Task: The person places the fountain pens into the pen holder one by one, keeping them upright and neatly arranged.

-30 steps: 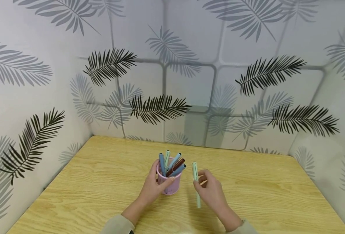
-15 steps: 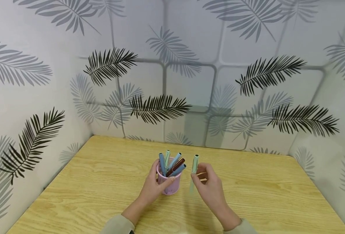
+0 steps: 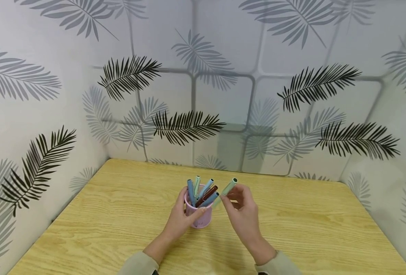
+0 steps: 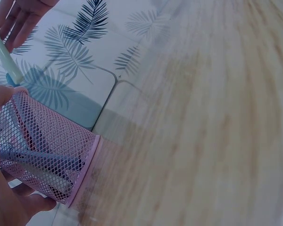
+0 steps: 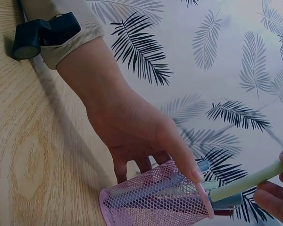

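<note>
A pink mesh pen cup (image 3: 200,217) stands on the wooden table, and my left hand (image 3: 183,220) grips it round the side, thumb near the rim. Several pens lean inside it: blue ones, a light green one and a dark red pen (image 3: 207,195). My right hand (image 3: 243,210) pinches another light green pen (image 3: 229,186), tilted, its cap end up and to the right. In the right wrist view the lower end of this green pen (image 5: 247,181) is right at the cup's rim. The left wrist view shows the cup's mesh wall (image 4: 47,146) with pens inside.
The wood-grain table (image 3: 103,214) reaches back to a wall (image 3: 175,95) with a leaf pattern, and similar walls rise on the left and right. A dark wrist device (image 5: 47,35) sits on the left sleeve.
My right hand has moved left and slightly up toward the cup, and the green pen in it has gone from nearly upright to slanted, lower end at the cup. The left hand stays put.
</note>
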The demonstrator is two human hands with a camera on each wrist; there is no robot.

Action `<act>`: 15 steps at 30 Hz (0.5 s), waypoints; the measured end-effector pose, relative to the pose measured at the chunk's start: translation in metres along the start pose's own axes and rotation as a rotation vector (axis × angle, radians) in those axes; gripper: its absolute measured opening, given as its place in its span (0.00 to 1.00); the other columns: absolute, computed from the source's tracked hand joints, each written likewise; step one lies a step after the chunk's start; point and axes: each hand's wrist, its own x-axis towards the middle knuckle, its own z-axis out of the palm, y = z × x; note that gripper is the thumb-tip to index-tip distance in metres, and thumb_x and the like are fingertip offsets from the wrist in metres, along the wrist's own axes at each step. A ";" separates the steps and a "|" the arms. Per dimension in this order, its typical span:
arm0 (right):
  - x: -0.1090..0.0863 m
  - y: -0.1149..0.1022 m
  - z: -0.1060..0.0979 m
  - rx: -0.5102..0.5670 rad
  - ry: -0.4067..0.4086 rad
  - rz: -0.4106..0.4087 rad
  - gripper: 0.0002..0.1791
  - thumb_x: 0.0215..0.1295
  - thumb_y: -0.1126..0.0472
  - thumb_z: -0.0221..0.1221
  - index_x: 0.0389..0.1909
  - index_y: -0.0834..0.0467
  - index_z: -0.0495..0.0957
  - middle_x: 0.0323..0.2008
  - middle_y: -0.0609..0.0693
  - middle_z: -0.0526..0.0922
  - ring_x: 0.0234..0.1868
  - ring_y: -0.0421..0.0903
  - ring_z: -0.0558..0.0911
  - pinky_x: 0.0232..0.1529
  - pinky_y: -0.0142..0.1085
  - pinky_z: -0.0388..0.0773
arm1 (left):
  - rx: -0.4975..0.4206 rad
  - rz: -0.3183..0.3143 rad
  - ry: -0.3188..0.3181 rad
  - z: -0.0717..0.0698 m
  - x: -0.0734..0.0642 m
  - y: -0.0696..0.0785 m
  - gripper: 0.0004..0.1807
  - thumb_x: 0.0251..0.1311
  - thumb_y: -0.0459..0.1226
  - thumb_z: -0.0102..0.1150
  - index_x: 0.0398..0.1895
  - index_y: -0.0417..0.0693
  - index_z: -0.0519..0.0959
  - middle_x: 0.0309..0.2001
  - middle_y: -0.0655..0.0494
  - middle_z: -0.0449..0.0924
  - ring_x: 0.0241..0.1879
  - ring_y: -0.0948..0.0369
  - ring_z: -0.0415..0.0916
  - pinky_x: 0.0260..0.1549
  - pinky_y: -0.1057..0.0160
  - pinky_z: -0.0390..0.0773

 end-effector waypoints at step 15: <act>0.006 -0.006 0.013 0.011 0.025 -0.031 0.16 0.52 0.78 0.61 0.41 0.67 0.70 0.34 0.58 0.79 0.33 0.54 0.81 0.31 0.36 0.80 | 0.028 -0.001 0.024 0.001 0.000 0.000 0.44 0.56 0.37 0.64 0.71 0.43 0.49 0.64 0.38 0.60 0.62 0.45 0.60 0.55 0.42 0.65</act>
